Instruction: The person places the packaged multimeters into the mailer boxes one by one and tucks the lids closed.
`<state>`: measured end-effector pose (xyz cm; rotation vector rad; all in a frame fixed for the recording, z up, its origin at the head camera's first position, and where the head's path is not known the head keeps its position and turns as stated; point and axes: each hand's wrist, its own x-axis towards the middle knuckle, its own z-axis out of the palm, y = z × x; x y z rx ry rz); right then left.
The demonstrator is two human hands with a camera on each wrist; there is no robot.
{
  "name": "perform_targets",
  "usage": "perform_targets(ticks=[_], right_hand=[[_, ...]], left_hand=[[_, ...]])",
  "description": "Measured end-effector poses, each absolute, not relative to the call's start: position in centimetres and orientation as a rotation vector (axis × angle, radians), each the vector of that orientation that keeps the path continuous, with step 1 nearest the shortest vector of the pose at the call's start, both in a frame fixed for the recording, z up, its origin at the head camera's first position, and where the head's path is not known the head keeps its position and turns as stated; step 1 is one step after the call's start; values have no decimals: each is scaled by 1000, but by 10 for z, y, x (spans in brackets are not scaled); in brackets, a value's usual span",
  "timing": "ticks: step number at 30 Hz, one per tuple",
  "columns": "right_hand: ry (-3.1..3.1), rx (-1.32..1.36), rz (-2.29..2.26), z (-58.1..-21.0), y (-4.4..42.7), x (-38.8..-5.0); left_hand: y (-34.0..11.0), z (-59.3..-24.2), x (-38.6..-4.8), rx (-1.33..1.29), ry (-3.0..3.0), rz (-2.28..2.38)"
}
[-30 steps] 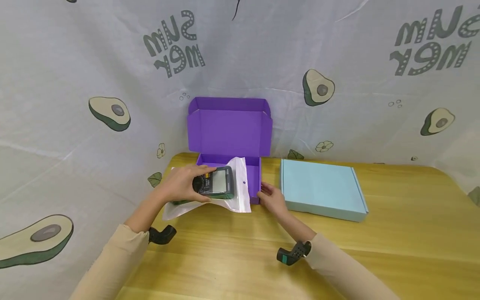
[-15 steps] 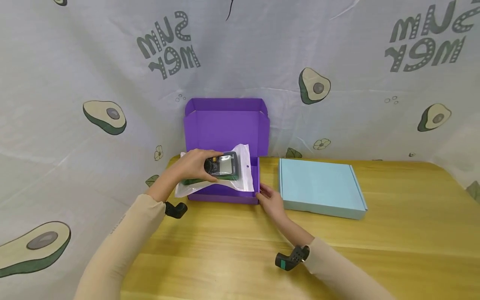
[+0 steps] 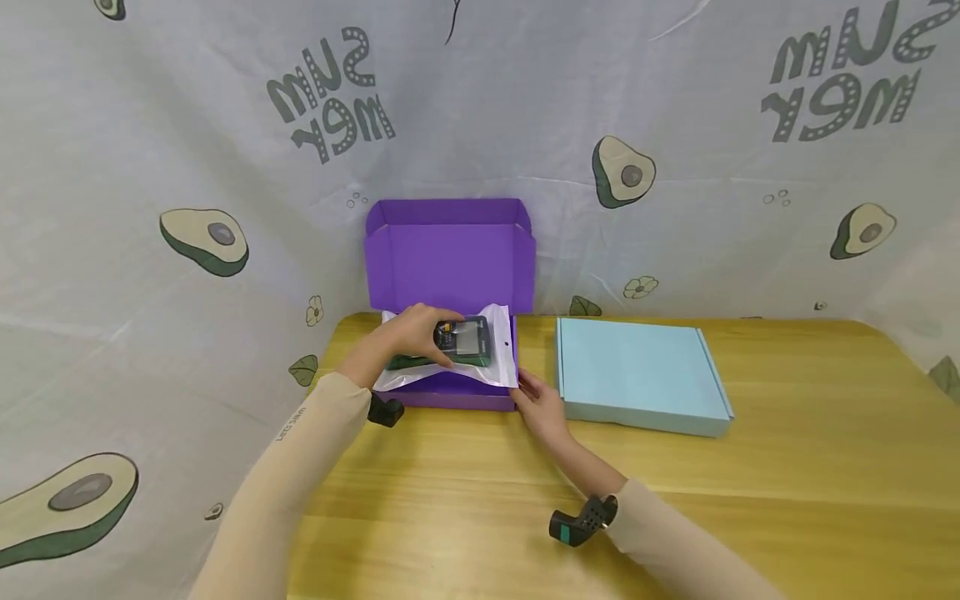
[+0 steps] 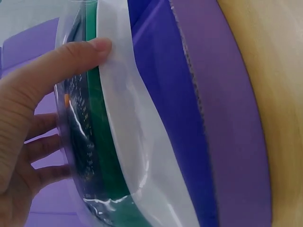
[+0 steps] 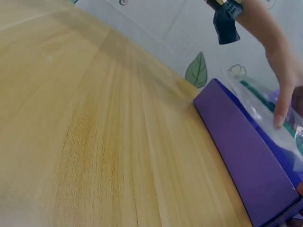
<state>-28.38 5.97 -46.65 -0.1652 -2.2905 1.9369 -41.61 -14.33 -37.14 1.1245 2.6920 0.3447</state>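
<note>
My left hand point(image 3: 415, 333) grips a green and black multimeter point(image 3: 470, 338) sealed in a clear and white plastic bag point(image 3: 504, 354). The multimeter is over the base of a purple cardboard box point(image 3: 446, 402), whose lid stands up at the back. In the left wrist view, the thumb presses the green side of the multimeter point(image 4: 105, 156), and the other fingers reach round its far side. At the box's front right corner, my right hand point(image 3: 546, 415) holds the wall with thumb and fingers; only fingertips show in the right wrist view. The bag hides most of the box's inside.
A closed light blue box point(image 3: 641, 371) lies to the right of the purple box on the wooden table point(image 3: 465, 500). A pale curtain point(image 3: 465, 108) with avocado prints hangs behind and to the left. Each wrist wears a black camera mount point(image 3: 581, 522).
My left hand has carried the bagged multimeter from the purple box's front left to over its base, then lowered it. My right hand has stayed at the box's corner.
</note>
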Motion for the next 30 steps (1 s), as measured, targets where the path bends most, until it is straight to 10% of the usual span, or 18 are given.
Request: perform_targets(ticks=[30], right_hand=[[-2303,-309,2164,-459,66,-282]], left_hand=[[-128,-409,-425,1115,2614,224]])
